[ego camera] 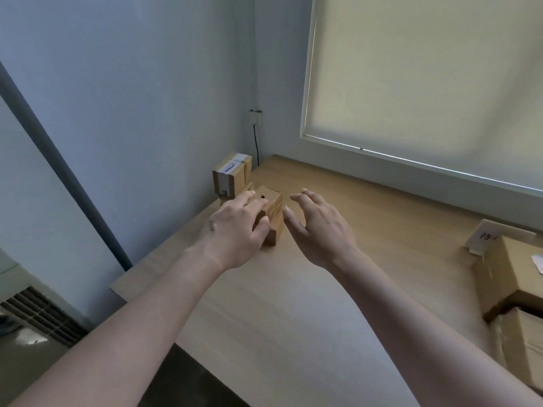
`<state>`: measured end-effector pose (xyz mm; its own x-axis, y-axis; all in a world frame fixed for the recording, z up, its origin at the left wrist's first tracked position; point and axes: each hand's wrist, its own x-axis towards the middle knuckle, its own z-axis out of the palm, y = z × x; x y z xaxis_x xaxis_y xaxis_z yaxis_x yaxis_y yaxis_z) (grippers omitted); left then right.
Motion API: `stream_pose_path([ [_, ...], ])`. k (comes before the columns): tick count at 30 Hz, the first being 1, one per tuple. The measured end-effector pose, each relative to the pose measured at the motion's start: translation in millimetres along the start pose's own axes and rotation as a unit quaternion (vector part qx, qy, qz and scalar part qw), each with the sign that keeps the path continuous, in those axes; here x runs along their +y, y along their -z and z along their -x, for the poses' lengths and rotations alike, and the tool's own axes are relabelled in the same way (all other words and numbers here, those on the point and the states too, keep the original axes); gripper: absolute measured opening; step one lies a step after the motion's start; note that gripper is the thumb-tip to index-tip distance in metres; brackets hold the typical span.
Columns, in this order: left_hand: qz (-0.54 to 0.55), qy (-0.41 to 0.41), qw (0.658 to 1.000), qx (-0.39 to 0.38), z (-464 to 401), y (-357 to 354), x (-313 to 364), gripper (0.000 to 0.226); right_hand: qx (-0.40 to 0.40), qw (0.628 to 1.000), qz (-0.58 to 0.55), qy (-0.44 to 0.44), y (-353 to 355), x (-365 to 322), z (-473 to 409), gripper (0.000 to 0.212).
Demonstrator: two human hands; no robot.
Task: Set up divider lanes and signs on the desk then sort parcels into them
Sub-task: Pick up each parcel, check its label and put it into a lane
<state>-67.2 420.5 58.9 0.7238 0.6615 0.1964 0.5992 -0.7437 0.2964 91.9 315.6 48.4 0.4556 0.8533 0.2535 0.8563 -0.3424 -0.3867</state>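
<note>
Near the table's (308, 289) far left corner, the left hand (235, 227) is gripping a small brown parcel (273, 212) resting on the wood just before a taped parcel (232, 174), while the right hand (320, 227) is hovering beside it, fingers spread and holding nothing.

A pale blue-grey wall (132, 83) is seen on the left, crossed by a dark slanted bar (67, 174). In the corner a small socket (255, 116) is mounted, with a black cable (257, 145) hung below it. The window on the right is covered by a cream roller blind (426, 77), through which soft daylight is passed. A slatted vent (41, 315) is set low on the left.
</note>
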Motion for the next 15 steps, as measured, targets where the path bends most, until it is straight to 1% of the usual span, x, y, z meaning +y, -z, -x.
stream_pose_path([
  [8,0.033,-0.053,0.997,-0.051,-75.5,-15.8,-112.9,0.049,0.002,0.996,-0.012,-0.091,-84.9,-49.1,-75.3,0.055],
  [12,0.034,-0.076,0.992,-0.093,-100.5,-23.2,-155.8,0.048,-0.019,0.989,-0.009,-0.149,-114.4,-73.0,-91.4,0.053],
  [15,0.046,-0.086,0.989,-0.110,-118.8,-30.0,-178.2,0.048,-0.032,0.983,-0.009,-0.179,-128.1,-81.8,-103.4,0.051],
])
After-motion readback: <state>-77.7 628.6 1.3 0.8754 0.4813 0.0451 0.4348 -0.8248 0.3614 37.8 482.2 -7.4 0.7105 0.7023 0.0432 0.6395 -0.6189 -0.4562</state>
